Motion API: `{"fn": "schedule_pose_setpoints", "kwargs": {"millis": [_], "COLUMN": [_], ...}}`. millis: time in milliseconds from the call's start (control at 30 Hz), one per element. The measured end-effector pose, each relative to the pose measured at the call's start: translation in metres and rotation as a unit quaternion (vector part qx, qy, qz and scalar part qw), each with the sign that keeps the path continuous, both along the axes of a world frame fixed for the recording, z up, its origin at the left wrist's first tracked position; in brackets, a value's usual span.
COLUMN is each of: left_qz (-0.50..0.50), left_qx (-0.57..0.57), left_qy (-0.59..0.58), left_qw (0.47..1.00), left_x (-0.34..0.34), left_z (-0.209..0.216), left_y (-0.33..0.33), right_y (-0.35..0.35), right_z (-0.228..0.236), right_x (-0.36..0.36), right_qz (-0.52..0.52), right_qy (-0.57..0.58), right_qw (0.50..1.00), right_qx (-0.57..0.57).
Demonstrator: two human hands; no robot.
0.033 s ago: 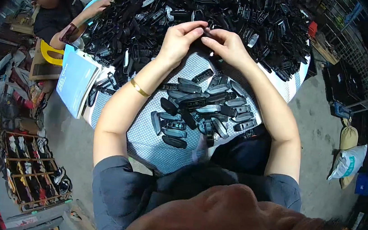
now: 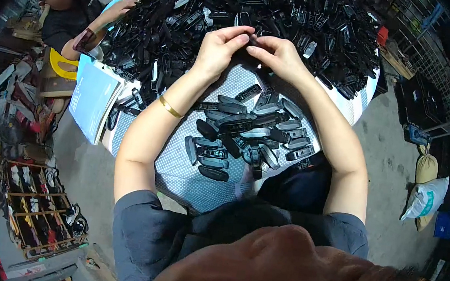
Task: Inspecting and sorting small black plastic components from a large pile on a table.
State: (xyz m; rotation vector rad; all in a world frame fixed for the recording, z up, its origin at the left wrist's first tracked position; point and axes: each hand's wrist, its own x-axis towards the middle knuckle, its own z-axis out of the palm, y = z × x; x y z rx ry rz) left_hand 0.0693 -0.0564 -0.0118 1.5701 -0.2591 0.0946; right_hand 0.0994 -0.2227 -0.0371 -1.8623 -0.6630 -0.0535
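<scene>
At the near edge of a big heap of black plastic parts (image 2: 181, 41), my left hand (image 2: 216, 53) pinches a small dark piece (image 2: 253, 39) between thumb and fingers. My right hand (image 2: 280, 56) closes on the same piece from the other side, fingertips almost meeting. Its exact kind is hidden by the fingers and the dark background. Between my forearms lies a smaller group of long, rounded black plastic housings (image 2: 235, 124), some showing slotted insides. They rest on a pale patterned cover (image 2: 177, 171) over the table.
Across the table at far left, a person (image 2: 78, 13) in dark clothes works at the heap. A blue-covered book (image 2: 93, 100) lies at the left edge. A rack (image 2: 42, 208) stands at lower left. Sacks (image 2: 426, 197) and a wire mesh (image 2: 439, 59) are at right.
My fingers have shifted very slightly around the dark piece. A small pale spot below my right fingertips no longer shows. The group of housings has not moved.
</scene>
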Motion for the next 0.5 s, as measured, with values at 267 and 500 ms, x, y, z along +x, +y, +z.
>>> {"fn": "schedule_pose_setpoints", "kwargs": {"millis": [267, 500], "left_qz": [-0.042, -0.147], "left_qx": [-0.034, 0.324], "left_qy": [-0.004, -0.062], "left_qw": [0.999, 0.932], "left_x": [-0.005, -0.018], "left_z": [0.008, 0.031], "left_y": [0.004, 0.001], "right_y": [0.003, -0.042], "right_z": [0.009, 0.027], "right_x": [-0.014, 0.01], "right_qz": [-0.043, 0.09], "right_qy": [-0.083, -0.066], "right_qw": [0.995, 0.979], "right_qx": [-0.018, -0.174]}}
